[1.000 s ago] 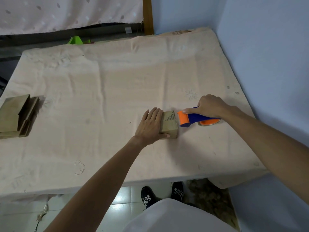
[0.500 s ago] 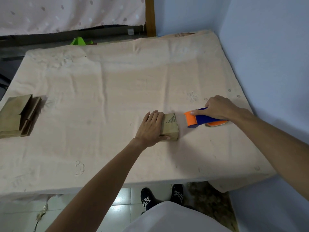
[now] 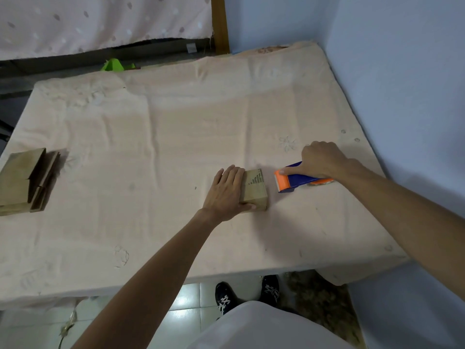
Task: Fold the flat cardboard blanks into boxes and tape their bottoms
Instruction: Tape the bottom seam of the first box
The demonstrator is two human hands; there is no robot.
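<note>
Centre-right of the frame, on the cloth-covered worktop (image 3: 151, 147): one small folded cardboard box (image 3: 255, 191), brown, printed marks on its upper face, is sitting flat on the cloth.

Left grip (image 3: 226, 195): it is lying on the left part of the box top, fingers straight and together, thumb running along the near side; the grip is apart, pressing and not clasping.

Right grip (image 3: 319, 159): it is clamping round the blue handle of a tape dispenser (image 3: 289, 181), forefinger reaching along the top toward the orange head. The head is pointing left at the box, just beside it with a gap showing between the two. Whether the dispenser is touching the cloth cannot be told.

Left edge of the frame: a stack of flat cardboard blanks (image 3: 22, 182) is lying on the worktop, well apart from the box.

Upper left: a green object (image 3: 114, 65) is showing beyond the far edge, under a pale dotted curtain (image 3: 100, 18).

Upper centre: a wooden post (image 3: 219, 21) is standing against a blue wall (image 3: 402, 71).

Bottom centre: two dark shoes (image 3: 224, 295) are standing on a tiled floor (image 3: 186, 298).
</note>
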